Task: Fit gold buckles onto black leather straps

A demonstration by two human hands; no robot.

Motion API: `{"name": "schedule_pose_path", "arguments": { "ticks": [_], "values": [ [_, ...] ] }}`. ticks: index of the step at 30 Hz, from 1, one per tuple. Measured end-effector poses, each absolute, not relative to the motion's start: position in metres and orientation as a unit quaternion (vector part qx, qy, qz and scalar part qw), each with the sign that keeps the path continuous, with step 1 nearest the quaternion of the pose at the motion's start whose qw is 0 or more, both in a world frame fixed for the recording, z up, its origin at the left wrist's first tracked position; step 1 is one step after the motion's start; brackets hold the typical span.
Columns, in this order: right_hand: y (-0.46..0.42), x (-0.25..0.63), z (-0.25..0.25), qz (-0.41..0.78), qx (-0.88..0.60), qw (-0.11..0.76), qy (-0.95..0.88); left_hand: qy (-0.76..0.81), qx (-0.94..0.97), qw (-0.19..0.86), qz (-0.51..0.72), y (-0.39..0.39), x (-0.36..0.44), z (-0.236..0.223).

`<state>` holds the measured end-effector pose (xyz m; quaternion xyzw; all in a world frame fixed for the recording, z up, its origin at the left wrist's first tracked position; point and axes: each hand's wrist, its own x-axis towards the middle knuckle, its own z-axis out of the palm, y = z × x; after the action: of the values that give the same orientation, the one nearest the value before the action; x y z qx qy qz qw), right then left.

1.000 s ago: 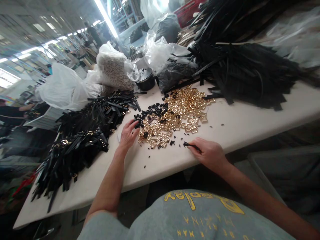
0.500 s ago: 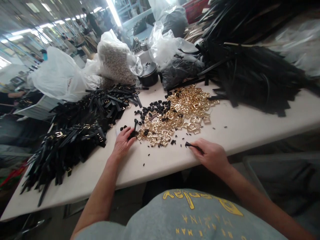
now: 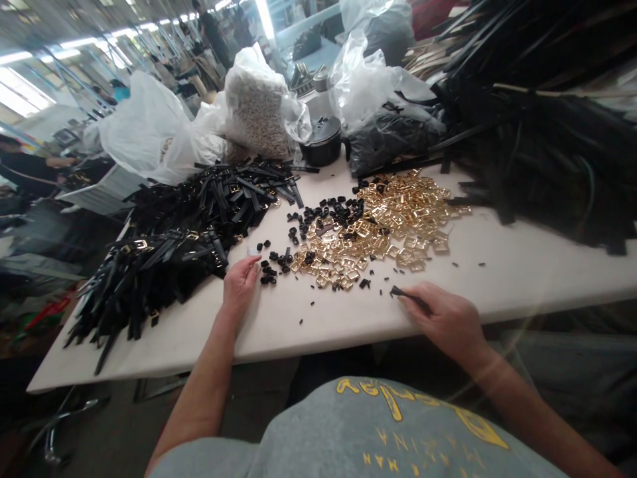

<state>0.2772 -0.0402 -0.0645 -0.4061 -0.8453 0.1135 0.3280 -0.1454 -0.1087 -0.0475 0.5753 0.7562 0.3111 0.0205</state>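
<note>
Nearest is the grey shirt (image 3: pixel 318 431), with both forearms reaching over the table (image 3: pixel 348 328). The right hand (image 3: pixel 448 318) has thumb and fingers clamped on a black strap (image 3: pixel 407 295), its free end pointing inward just over the table's near side. The left hand (image 3: pixel 239 287) has its fingers drawn together, tips just beside some black loops (image 3: pixel 269 272); whether they pinch one, I cannot tell.

The step in hand looks like holding the strap ready at the right while the left hand works at the loops. Taking a single loop would call for a fine fingertip pinch, since many lie touching, and for the strap to be kept steady.

Beyond the hands, gold buckles (image 3: pixel 413 206) spread in a heap, more loops mixed along its left edge. Finished-looking straps with buckles (image 3: pixel 174 249) are piled at the left, plain black strips (image 3: pixel 547 159) at the right. Behind stand a lidded black pot (image 3: pixel 322 147) and plastic bags (image 3: pixel 259 99).

The strap's other end is hidden in the right hand, the left fingertips are too small to read, the strips blur and run out of view, and the far room is smeared.
</note>
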Motion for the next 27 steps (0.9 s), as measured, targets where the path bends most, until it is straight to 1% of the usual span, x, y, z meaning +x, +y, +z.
{"name": "schedule_pose_path", "arguments": {
  "ticks": [3, 7, 9, 14, 16, 24, 27],
  "values": [
    [-0.04, 0.277, -0.065, 0.109, -0.406, 0.329, -0.846, 0.781, 0.569, 0.018, 0.258, -0.099, -0.165, -0.05],
    [-0.04, 0.277, -0.065, 0.1, -0.405, 0.331, -0.847, 0.809, 0.551, -0.038, 0.2, -0.095, -0.182, -0.048],
    [-0.04, 0.276, -0.064, 0.103, -0.406, 0.329, -0.846, 0.816, 0.542, -0.051, 0.196, -0.093, -0.181, -0.045],
    [-0.041, 0.277, -0.064, 0.111, -0.417, 0.323, -0.843, 0.795, 0.552, 0.018, 0.25, -0.085, -0.156, -0.032],
    [-0.042, 0.277, -0.065, 0.111, -0.419, 0.322, -0.841, 0.782, 0.569, 0.031, 0.255, -0.08, -0.147, -0.027],
    [-0.041, 0.277, -0.068, 0.101, -0.403, 0.335, -0.846, 0.733, 0.632, 0.03, 0.251, -0.032, -0.13, -0.016],
    [-0.041, 0.277, -0.068, 0.101, -0.401, 0.341, -0.844, 0.721, 0.659, 0.046, 0.208, -0.003, -0.122, -0.019]
  ]
}}
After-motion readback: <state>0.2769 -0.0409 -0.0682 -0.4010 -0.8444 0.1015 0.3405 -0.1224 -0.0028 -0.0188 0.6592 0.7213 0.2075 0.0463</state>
